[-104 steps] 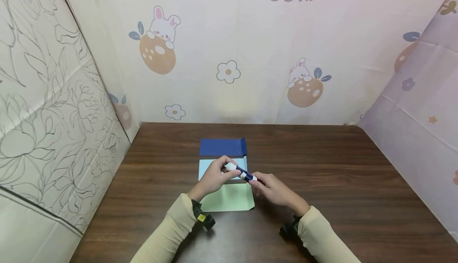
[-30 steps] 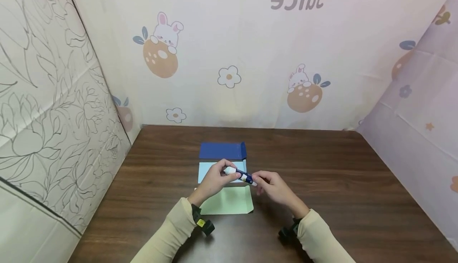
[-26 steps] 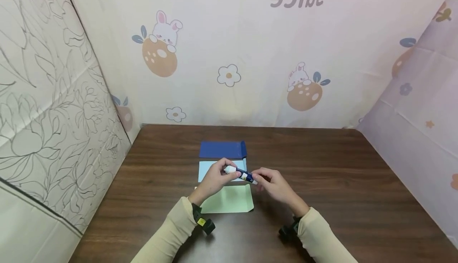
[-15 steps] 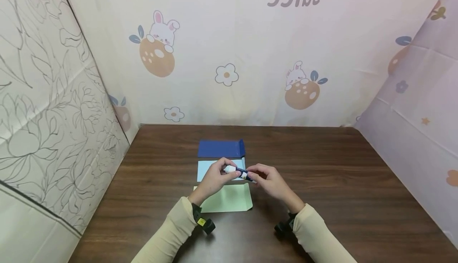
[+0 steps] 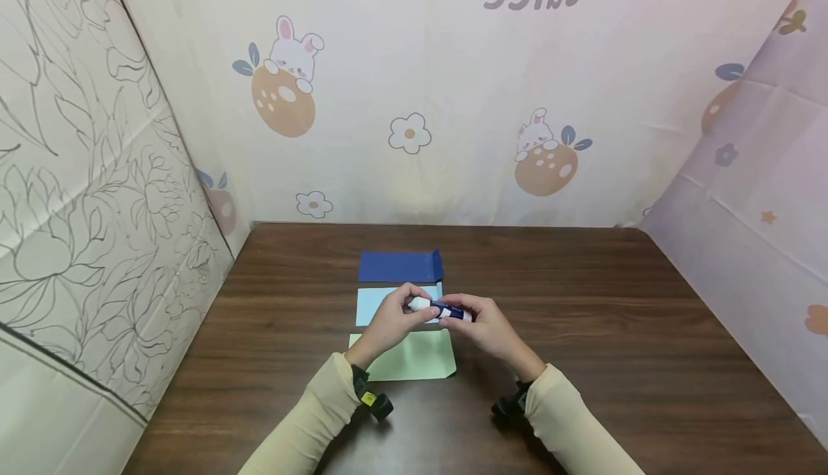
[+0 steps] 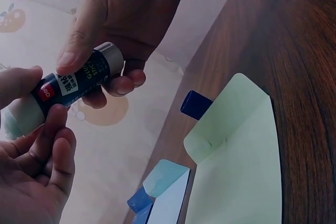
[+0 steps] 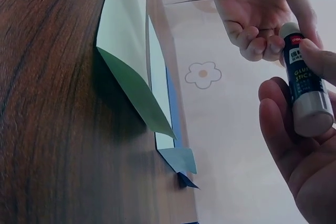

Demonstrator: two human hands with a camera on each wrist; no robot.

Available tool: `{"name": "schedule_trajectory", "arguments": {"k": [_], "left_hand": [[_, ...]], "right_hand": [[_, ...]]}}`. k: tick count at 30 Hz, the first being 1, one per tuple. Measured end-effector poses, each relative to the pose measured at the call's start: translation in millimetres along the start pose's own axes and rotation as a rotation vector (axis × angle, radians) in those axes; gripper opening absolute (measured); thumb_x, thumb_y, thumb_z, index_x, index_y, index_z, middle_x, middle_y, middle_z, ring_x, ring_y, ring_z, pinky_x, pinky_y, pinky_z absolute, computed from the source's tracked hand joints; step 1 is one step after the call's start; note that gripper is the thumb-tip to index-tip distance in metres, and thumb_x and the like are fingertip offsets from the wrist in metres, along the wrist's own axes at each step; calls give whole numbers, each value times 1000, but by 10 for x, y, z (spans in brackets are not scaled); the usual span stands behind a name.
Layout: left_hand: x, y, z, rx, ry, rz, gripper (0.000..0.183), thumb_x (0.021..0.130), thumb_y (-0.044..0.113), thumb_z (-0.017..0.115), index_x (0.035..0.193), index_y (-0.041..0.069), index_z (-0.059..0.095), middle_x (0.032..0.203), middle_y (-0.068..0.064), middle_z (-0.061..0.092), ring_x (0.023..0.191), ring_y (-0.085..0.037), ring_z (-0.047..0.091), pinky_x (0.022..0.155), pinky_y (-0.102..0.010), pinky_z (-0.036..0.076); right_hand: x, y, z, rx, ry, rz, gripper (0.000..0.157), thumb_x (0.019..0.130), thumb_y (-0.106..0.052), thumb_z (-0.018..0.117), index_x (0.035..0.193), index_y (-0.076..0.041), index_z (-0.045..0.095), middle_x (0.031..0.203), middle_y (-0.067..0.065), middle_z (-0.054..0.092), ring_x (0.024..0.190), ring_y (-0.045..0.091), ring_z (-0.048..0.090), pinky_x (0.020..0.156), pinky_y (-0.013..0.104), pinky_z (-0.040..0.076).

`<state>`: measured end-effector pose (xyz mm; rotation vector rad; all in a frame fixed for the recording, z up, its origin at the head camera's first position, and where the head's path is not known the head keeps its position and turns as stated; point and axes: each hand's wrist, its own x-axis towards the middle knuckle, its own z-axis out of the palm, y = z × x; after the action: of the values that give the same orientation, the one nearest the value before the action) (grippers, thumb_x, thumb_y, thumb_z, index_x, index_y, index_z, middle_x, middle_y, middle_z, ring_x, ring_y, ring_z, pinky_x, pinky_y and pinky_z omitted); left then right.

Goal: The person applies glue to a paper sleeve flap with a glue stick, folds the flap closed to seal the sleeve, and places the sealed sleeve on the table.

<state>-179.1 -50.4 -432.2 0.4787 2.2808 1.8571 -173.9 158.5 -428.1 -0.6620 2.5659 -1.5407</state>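
A deli glue stick with a navy barrel and pale ends is held between both hands above the light blue envelope. My left hand pinches its white end with thumb and fingers. The right hand grips the other end, its thumb along the barrel in the right wrist view. Below the hands lies a pale green envelope with its flap unfolded to the right. A dark blue envelope is farthest back. The left wrist view shows a small hollow navy cylinder beyond the green flap.
The three envelopes form a column on the brown wooden table, flaps all on the right. A printed cloth hangs behind the table's back edge, and other sheets stand at both sides. Each wrist wears a black camera.
The glue stick has swung from slanting down to the right to nearly level. My right hand has shifted slightly left and up, farther along the barrel. The left hand keeps its hold; the envelopes stay put.
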Motion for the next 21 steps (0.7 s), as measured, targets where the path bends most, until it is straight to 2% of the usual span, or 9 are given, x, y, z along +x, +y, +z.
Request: {"name": "schedule_trajectory", "arguments": {"k": [8,21], "left_hand": [[-2,4,20,14,8,-22,31,92,28,67,110,4,57,105,-14,63,79,-13,58,66,-27,47],[9,-35,12,8,3,-39,33,93,31,67,110,5,57,103,-13,63,81,-14,60,67,-28,46]], "right_hand": [[-1,-18,11,17,42,-23,35,88,-17,72,119,-4,67,112,19,69,84,20,62,71,22,55],[7,31,18,17,64,-33,32,88,-15,72,117,-2,68,107,18,71,79,14,62,69,22,55]]}}
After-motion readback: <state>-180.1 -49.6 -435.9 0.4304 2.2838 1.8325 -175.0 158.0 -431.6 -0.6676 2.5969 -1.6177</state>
